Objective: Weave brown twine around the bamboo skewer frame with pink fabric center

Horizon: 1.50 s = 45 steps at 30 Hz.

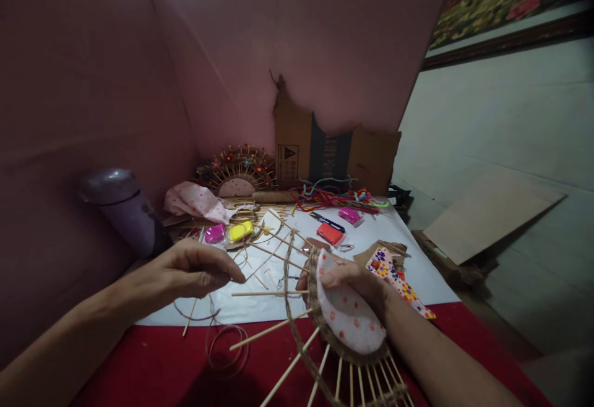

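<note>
My right hand [355, 280] grips a half-round woven piece [346, 317] with a white dotted fabric centre and thin wooden sticks fanning out from a twine rim. The thumb presses on the fabric's top edge. My left hand [197, 271] hovers to the left of it, fingers pinched together near the tips of the sticks; a thin brown twine [227, 342] trails and coils below it. Whether the pinch holds the twine I cannot make out.
A white sheet [413, 258] on red cloth [153, 364] carries loose sticks, pink [214, 234], yellow [241, 231] and orange [330, 232] clay packs, coloured yarn [338, 198], floral fabric [396, 280]. A finished fan piece [237, 171] and cardboard box [325, 150] stand behind; a purple device [123, 209] at left.
</note>
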### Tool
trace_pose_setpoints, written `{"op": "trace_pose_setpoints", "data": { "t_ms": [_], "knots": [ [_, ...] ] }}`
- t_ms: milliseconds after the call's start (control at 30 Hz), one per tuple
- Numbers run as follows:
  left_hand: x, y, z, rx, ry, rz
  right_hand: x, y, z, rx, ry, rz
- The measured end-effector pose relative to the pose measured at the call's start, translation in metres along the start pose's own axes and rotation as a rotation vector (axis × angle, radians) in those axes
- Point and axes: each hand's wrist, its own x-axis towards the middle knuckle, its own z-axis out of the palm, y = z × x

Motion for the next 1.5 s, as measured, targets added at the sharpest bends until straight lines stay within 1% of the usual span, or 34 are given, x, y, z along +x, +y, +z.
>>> {"op": "trace_pose_setpoints", "data": {
  "t_ms": [33,67,100,167,233,300,400,467,567,700,833,967,1033,1167,1300,1400,1500],
  "knots": [
    [0.0,-0.004,0.005,-0.177,-0.108,-0.112,0.001,0.0,-0.001,0.005,-0.015,-0.003],
    [0.0,-0.006,0.011,-0.323,-0.168,-0.197,0.001,0.001,-0.002,0.01,-0.025,-0.005],
    [0.0,-0.008,0.017,-0.437,-0.201,-0.266,0.002,0.002,-0.004,0.014,-0.029,-0.005],
    [-0.002,-0.009,0.029,-0.537,-0.224,-0.345,0.002,0.004,-0.005,0.018,-0.016,0.001],
    [-0.004,-0.008,0.04,-0.587,-0.203,-0.372,0.002,0.005,-0.006,0.026,0.018,0.005],
    [-0.005,-0.006,0.048,-0.633,-0.161,-0.366,0.001,0.006,-0.005,0.041,0.049,-0.012],
    [-0.007,-0.002,0.056,-0.674,-0.061,-0.339,0.001,0.005,-0.002,0.057,0.024,-0.033],
    [-0.008,0.001,0.06,-0.665,0.002,-0.357,0.001,0.004,-0.001,0.054,0.007,-0.031],
    [-0.012,0.006,0.062,-0.628,0.031,-0.404,0.002,0.005,-0.001,0.044,0.048,-0.035],
    [-0.019,0.008,0.061,-0.538,0.045,-0.393,0.003,0.006,-0.002,0.047,0.072,-0.028],
    [-0.026,0.006,0.058,-0.46,0.081,-0.305,0.004,0.002,0.001,0.054,0.076,-0.032],
    [-0.028,0.007,0.051,-0.331,0.03,-0.257,0.004,-0.002,0.002,0.035,0.072,-0.001],
    [-0.025,0.011,0.045,-0.222,0.003,-0.223,0.005,-0.002,0.001,0.019,0.082,0.012],
    [-0.015,0.022,0.033,0.043,-0.062,-0.076,0.006,-0.004,0.001,-0.007,0.091,0.03],
    [-0.008,0.034,0.024,0.194,-0.085,0.011,0.007,-0.005,0.001,-0.016,0.095,0.039],
    [-0.008,0.041,0.027,0.313,-0.06,0.02,0.007,-0.004,0.001,-0.022,0.116,0.029],
    [-0.012,0.043,0.04,0.42,0.013,0.045,0.007,-0.003,0.004,-0.028,0.136,0.003]
  ]
}}
